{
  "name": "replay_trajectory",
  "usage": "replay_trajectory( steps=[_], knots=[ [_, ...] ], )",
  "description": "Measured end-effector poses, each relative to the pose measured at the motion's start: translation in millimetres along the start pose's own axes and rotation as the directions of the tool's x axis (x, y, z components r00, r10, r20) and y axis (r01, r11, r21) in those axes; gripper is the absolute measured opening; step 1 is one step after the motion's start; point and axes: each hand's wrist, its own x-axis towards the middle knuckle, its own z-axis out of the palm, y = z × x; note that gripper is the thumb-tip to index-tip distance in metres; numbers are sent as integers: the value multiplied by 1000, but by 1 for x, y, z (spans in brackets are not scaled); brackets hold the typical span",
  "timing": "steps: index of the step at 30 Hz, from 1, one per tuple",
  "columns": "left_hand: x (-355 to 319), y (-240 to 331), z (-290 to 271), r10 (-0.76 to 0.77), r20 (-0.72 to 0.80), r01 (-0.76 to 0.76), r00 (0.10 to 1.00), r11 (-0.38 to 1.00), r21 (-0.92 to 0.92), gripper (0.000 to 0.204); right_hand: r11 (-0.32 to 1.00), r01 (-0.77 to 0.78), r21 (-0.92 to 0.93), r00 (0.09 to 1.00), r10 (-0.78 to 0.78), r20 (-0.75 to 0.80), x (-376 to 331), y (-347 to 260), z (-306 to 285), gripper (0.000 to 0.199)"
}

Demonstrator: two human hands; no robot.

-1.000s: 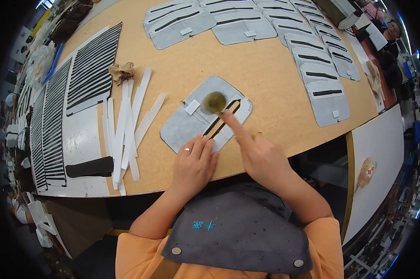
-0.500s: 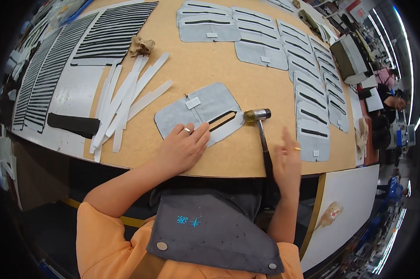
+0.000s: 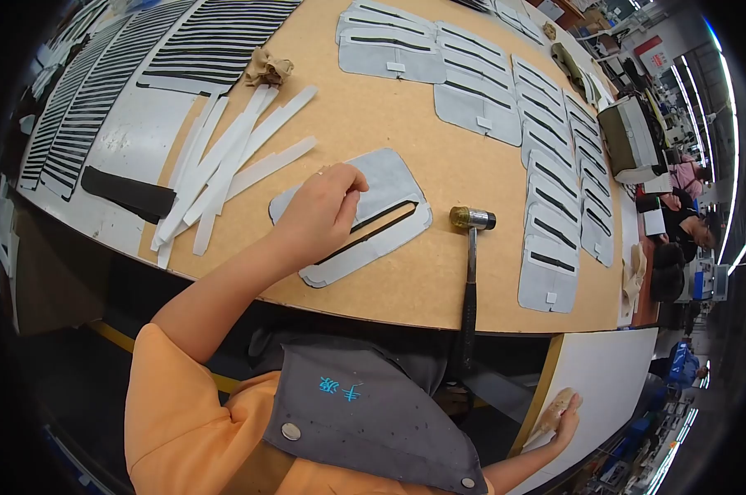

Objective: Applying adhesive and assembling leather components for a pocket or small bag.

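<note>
A grey fabric panel [image 3: 383, 172] with a black-edged slot along its near side lies on the table before me. Over its left part is my left hand [image 3: 323, 206], fingers curled and pressed together; whatever they hold is hidden. To the panel's right rests a hammer [image 3: 470, 272], its head apart from the panel and its black handle reaching past the table edge. My right hand [image 3: 566, 426] is far off at the lower right, fingers closed around the side of a crumpled tan bundle [image 3: 552, 415] on a white surface [image 3: 604, 371].
Loose white strips [image 3: 224, 169] and a dark strip [image 3: 125, 191] lie at left, near black-striped sheets [image 3: 212, 45]. A crumpled brown piece [image 3: 268, 68] sits beyond the strips. Rows of similar grey panels [image 3: 476, 107] overlap at the far side and right. People sit farther right.
My left hand has risen off the panel's near edge and curled. My right hand has moved from beside the hammer to the tan bundle at lower right. The hammer head now sits apart from the panel.
</note>
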Motion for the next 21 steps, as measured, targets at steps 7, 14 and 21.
replay_trajectory(
  steps=[7, 14, 21],
  knots=[
    [-3, 9, 6, -10, 52, 10, 999, 1000, 12, 9, 416, 31, 909, 998, -63, -6, -38, -94, 65, 74],
    [-19, 13, -5, 23, 119, -31, 993, 997, 71, 13, 87, -388, 917, 629, -702, 333, -76, -230, 155, 79],
    [-17, 24, 36, 142, 119, -168, 983, 953, 254, 28, 140, -360, 922, 743, -555, 374, -136, -301, 217, 75]
  ],
)
